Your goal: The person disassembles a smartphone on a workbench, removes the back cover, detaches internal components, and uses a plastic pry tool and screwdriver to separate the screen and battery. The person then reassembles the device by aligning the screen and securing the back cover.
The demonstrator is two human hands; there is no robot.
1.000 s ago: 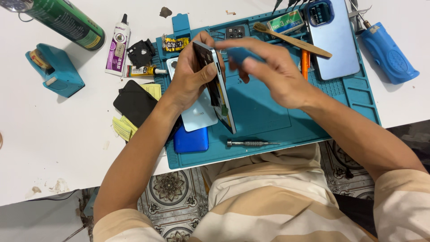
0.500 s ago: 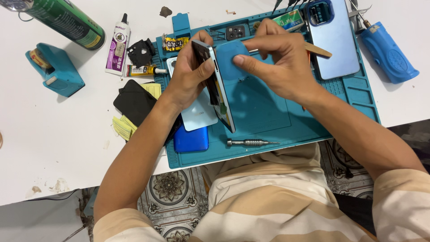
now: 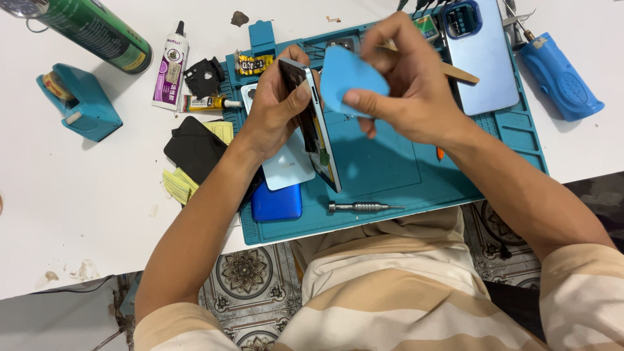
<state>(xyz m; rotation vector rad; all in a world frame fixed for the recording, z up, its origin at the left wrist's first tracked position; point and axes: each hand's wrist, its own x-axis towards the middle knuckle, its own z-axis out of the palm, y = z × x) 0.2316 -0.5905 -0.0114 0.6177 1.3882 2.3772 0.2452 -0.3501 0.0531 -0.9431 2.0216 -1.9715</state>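
over the middle of the teal mat (image 3: 494, 156), my left hand (image 3: 273, 117) grips the phone (image 3: 312, 123) on edge, my right hand (image 3: 403, 91) pinches the blue pick (image 3: 348, 84); i'd slide it shallow into the seam.

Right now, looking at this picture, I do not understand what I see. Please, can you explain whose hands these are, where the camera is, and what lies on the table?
There is no machine here. A person works with two bare hands, and the camera sits on that person's head, looking down, so the arms come in from the bottom.

The left hand holds a thin phone on its edge, above a teal work mat that lies on a white table. The right hand pinches a blue flat pick between its fingers, close to the phone's edge.

On the mat lie a small metal screwdriver, a light blue phone back and a blue case. On the table are a green can, a glue bottle, a teal tape holder and a blue tool.
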